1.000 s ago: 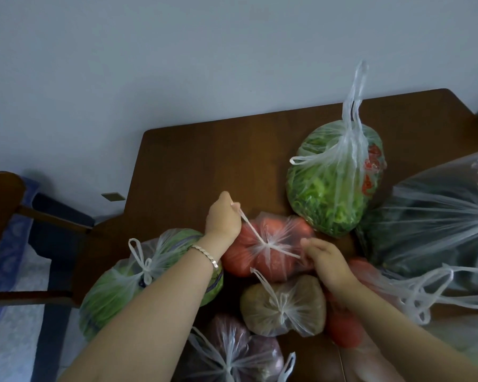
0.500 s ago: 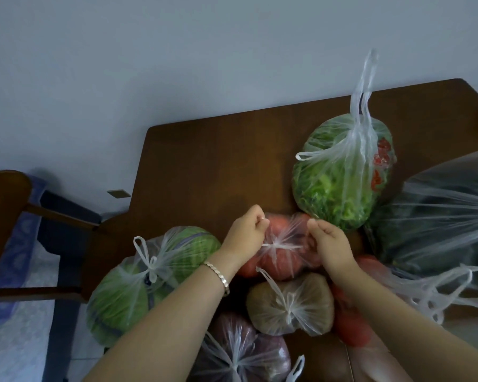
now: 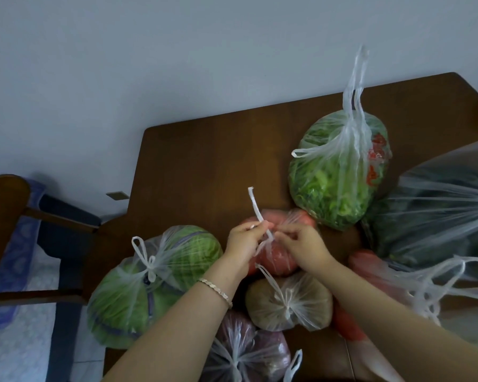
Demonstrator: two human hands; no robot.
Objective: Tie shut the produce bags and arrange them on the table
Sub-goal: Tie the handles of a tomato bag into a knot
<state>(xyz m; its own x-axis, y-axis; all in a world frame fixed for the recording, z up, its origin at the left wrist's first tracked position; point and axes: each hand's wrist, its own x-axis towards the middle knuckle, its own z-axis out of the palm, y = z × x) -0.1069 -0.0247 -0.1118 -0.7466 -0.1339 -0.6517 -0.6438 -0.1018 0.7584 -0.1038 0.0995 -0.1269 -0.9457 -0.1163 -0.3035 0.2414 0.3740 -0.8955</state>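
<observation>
A clear bag of red tomatoes [image 3: 280, 257] lies in the middle of the brown table [image 3: 204, 161]. My left hand [image 3: 246, 244] pinches one of its twisted handles, whose free end sticks up. My right hand [image 3: 301, 244] pinches the other handle right beside it, over the bag's top. Around it lie tied bags: green cabbage [image 3: 155, 285] at the left, brown potatoes [image 3: 287, 301] just below, purple onions [image 3: 246, 351] at the bottom. A bag of leafy greens [image 3: 337, 172] lies behind with its handles standing up.
A large bag of dark greens [image 3: 439, 210] fills the right side, with another bag of red produce [image 3: 370, 271] and loose handles in front of it. A wooden chair [image 3: 9, 216] stands left of the table. The wall [image 3: 177, 64] runs along the table's far edge.
My hands, which held the tomato bag's handles stretched apart, have come together over the bag. One handle end now sticks upward from my left hand.
</observation>
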